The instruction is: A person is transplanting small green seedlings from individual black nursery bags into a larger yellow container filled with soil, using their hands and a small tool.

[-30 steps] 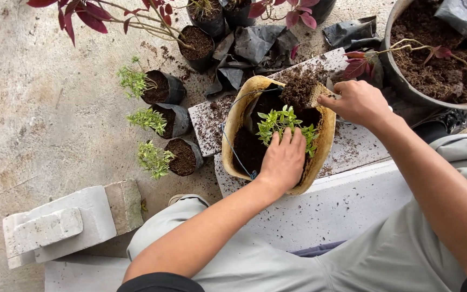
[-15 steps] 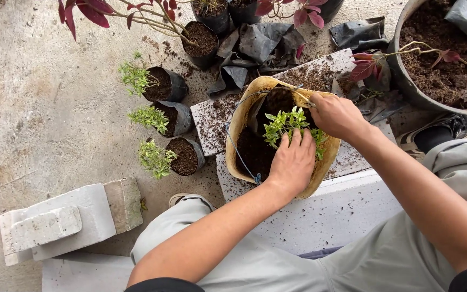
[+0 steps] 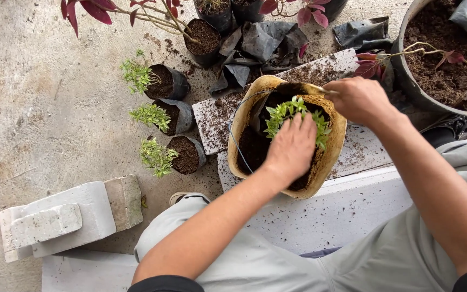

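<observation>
1. From the head view I see the left hand [image 3: 293, 146] lying flat, fingers together, on the small light-green leafy seedling [image 3: 293, 114] that stands in dark soil inside the tan, rounded fibre pot [image 3: 328, 167]. It steadies the plant without closing around it.
2. The right hand [image 3: 359, 100] sits at the pot's far rim, closed on a thin tool [image 3: 320, 90] with a dark scoop end; I cannot tell what kind it is.
3. The pot rests on a white, soil-speckled slab [image 3: 212, 121], with a pale block step [image 3: 325, 216] just below it.
4. To the left, on the concrete floor [image 3: 44, 97], stand three black plastic nursery bags [image 3: 186, 154] of soil, each with a green sprig.
5. Beyond the pot lie crumpled empty black bags [image 3: 260, 40] and red-leaved plants [image 3: 98, 11], cut off by the top edge.
6. At top right a large dark tub of soil [image 3: 449, 70] is partly out of frame.
7. Grey stone blocks [image 3: 66, 216] lie at lower left.
8. My left forearm hides the pot's near soil; no labels show on any bag.
</observation>
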